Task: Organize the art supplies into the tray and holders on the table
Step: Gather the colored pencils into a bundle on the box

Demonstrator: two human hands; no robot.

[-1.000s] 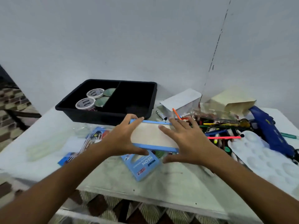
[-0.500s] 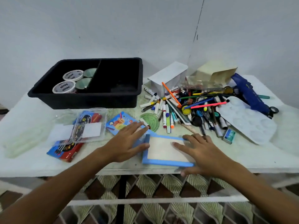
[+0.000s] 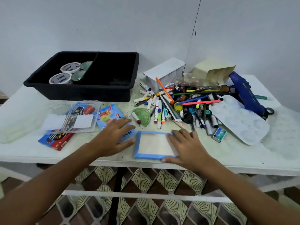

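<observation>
A blue-framed board lies flat on the white table close to its front edge. My right hand rests over the board's right end, thumb at the near edge and fingers straight at the far corner. My left hand lies flat beside the board's left edge, on a blue crayon box, thumb touching the frame. The black divided tray stands at the back left with paint tubs in its left half. A heap of pens and markers lies behind the board.
A clear plastic case sits over a red pencil box at the left. A green protractor, a white palette, a blue glue gun, a white box and a beige box crowd the right and back.
The board came down from a raised hold near the tray to lie flat at the table's front edge. Both hands went from gripping its ends to resting flat.
</observation>
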